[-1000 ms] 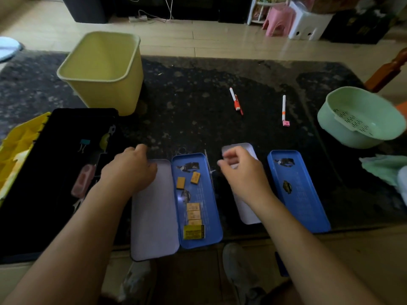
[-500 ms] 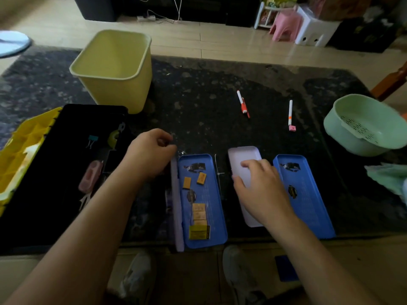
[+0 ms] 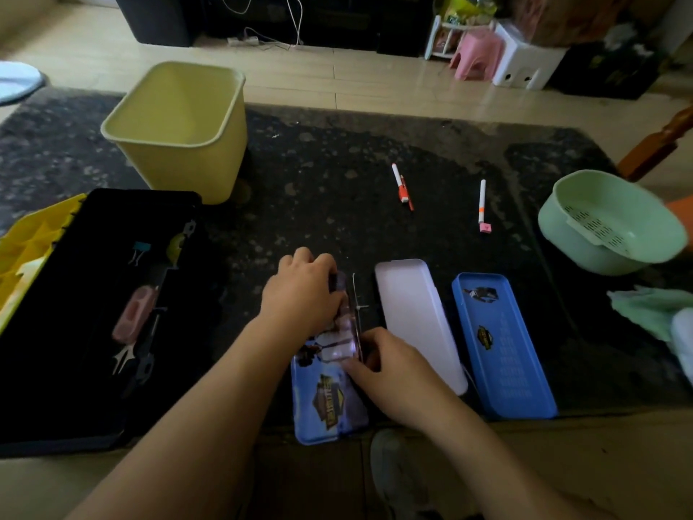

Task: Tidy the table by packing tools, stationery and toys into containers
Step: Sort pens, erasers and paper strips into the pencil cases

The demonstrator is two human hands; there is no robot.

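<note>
Dark speckled stone table (image 3: 337,174) fills the view, with pale wood floor beyond it. Near the front edge lies a blue tin pencil case (image 3: 330,399) with its printed lid down over the base. The left hand (image 3: 303,290) lies on the far end of the lid, fingers curled over its far edge and pressing on it. The right hand (image 3: 390,365) touches the lid's right edge about midway, fingers bent against it — whether they grip or only push cannot be told.

Just to the right a second pencil case lies open: its white lid interior (image 3: 416,320) beside its blue base (image 3: 502,347). Farther back, two markers rest apart — a red-capped marker (image 3: 400,183) and a pink-capped marker (image 3: 482,204).

An open black and yellow toolbox (image 3: 93,313) sits at the left, a yellow bin (image 3: 180,125) behind it, and a green strainer basket (image 3: 611,223) at the right.
</note>
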